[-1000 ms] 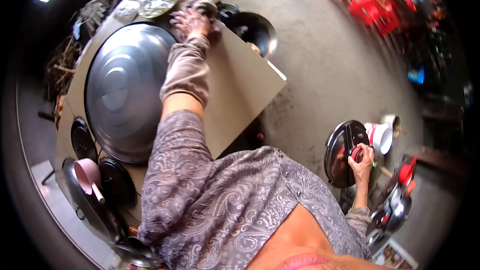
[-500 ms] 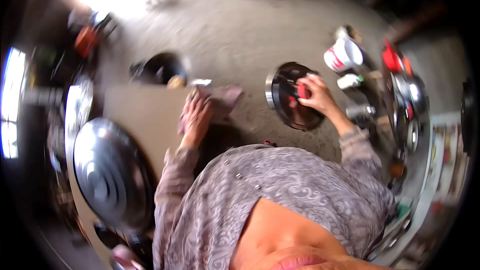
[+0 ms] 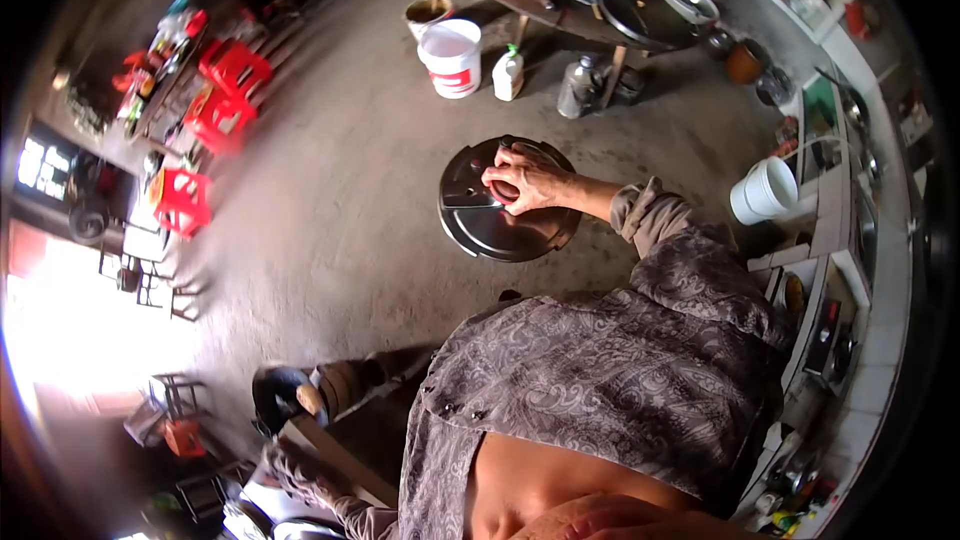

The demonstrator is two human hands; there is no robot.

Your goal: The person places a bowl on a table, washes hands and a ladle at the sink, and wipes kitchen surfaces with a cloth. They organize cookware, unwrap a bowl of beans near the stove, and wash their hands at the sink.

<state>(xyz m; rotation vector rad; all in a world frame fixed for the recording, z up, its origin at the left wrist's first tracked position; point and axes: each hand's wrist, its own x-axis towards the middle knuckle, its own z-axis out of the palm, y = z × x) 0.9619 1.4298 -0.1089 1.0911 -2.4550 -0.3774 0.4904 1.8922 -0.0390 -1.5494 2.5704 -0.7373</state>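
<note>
The right hand (image 3: 532, 183) grips one lid (image 3: 475, 228) by its one knob (image 3: 503, 192); the left hand (image 3: 298, 472), well apart (its grip I cannot tell), is beside one table (image 3: 346, 461).

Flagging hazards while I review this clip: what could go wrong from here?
The round, dark, shiny metal lid is held by the right hand alone; a slip could drop it onto the grey bare floor. The round white plastic bucket with a red label stands there too, so a careless step might tip it.
</note>
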